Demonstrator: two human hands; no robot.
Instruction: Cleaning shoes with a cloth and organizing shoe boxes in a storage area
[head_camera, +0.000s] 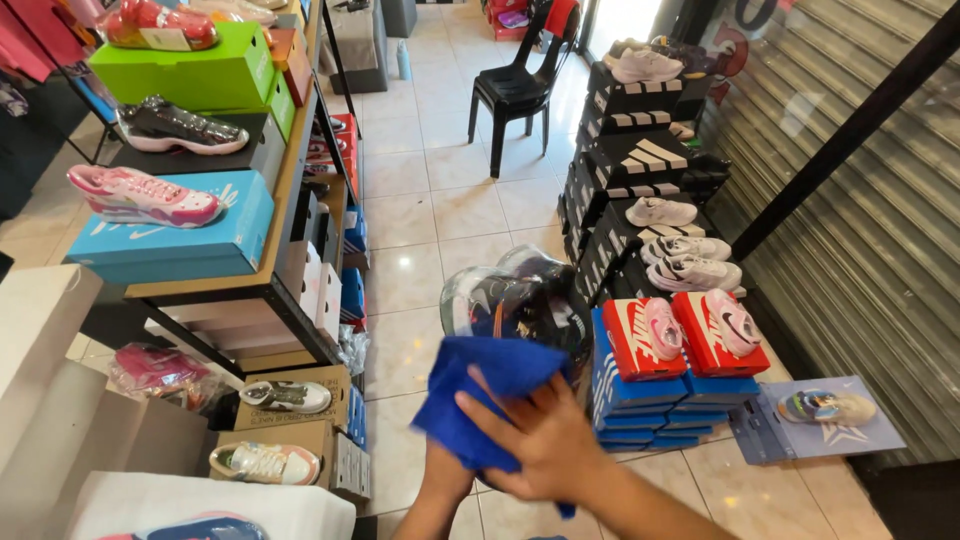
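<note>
Blue cloth (490, 395), soft and crumpled, sits near centre, draped over a shoe wrapped in clear plastic (515, 300); the shoe's shape is hard to make out through the glare. Right hand (545, 440) lies flat on the cloth, fingers spread. Left hand (445, 470) is mostly hidden beneath, its grip impossible to tell. Right of them, red shoeboxes (625, 345) on a blue stack carry pink trainers (735, 322).

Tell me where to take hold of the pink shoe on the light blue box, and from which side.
Judging by its pose, grip the pink shoe across its middle from above. It lies on its sole, lengthwise on the light blue box, top open and nothing over it. The dark shoe sits a box higher, clear of that approach.
</note>
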